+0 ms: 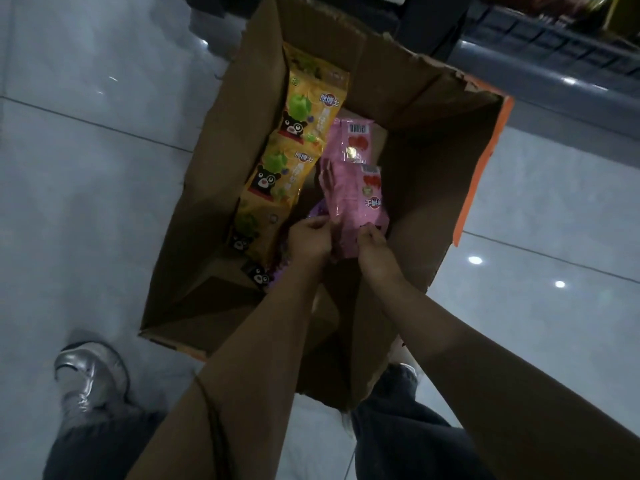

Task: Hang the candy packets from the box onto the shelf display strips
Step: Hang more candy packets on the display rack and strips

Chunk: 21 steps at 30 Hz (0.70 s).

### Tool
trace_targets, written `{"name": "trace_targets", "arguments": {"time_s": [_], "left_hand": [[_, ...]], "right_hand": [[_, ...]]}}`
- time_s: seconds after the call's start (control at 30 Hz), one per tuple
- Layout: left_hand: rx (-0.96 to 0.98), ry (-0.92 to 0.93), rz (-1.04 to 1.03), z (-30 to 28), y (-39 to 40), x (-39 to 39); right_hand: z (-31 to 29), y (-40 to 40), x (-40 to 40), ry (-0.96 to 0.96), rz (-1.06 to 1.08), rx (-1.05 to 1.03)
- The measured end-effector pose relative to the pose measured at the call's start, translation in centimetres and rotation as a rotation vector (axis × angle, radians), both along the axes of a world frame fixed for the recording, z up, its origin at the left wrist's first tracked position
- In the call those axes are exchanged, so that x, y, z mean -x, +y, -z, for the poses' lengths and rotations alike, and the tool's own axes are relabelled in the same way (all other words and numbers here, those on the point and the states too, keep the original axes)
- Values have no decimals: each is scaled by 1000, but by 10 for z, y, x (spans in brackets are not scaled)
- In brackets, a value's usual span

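Dark trousers (398,438) and a silver shoe (90,370) stand on grey floor tiles (69,202). Both arms reach into the cardboard box (433,188), where the left hand (309,237) and right hand (371,241) each pinch the pink candy packets (353,199). Yellow candy packets (294,147) line the box's left wall.

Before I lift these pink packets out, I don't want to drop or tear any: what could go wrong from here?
1. Left hand and right hand pinch only the near end of the pink candy packets; the linked far packets may swing or tear apart.
2. They could catch the ragged torn edge of the cardboard box on the way up.
3. The yellow bear packets lie alongside and might get dragged.
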<state>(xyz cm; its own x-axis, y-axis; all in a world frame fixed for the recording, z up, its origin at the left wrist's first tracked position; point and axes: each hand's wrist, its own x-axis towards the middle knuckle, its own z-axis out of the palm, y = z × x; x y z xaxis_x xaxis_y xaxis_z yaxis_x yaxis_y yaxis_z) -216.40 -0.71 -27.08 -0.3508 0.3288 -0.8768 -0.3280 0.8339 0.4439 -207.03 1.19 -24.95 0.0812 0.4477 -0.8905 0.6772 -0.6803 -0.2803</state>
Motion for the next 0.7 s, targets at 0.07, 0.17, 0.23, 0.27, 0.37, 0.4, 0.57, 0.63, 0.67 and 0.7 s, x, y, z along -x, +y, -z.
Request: {"name": "trace_targets", "arguments": {"time_s": [0.07, 0.17, 0.23, 0.27, 0.37, 0.4, 0.57, 0.63, 0.67, 0.7], "left_hand": [[-57, 105, 66, -9, 4, 2], [-71, 158, 86, -23, 5, 5], [-50, 151, 111, -37, 2, 9], [-39, 142, 129, -46, 0, 11], [-6, 105, 169, -79, -7, 18], [-1, 99, 174, -93, -9, 20], [7, 69, 220, -187, -14, 28], [2, 38, 169, -241, -13, 26], [-2, 13, 128, -270, -13, 24], [-12, -18, 87, -294, -12, 22]], "right_hand": [[-2, 1, 0, -11, -16, -30], [-16, -2, 0, 63, 84, -35], [-30, -7, 0, 139, 211, -78], [-35, -10, 1, 144, 219, -104], [-57, -24, 1, 125, 173, -193], [-68, -29, 0, 103, 157, -229], [-160, -44, -17, -16, -63, -374], [-210, -43, -29, 26, -115, -367], [-237, -41, -34, 101, -110, -363], [-258, -40, -38, 184, -93, -369]]}}
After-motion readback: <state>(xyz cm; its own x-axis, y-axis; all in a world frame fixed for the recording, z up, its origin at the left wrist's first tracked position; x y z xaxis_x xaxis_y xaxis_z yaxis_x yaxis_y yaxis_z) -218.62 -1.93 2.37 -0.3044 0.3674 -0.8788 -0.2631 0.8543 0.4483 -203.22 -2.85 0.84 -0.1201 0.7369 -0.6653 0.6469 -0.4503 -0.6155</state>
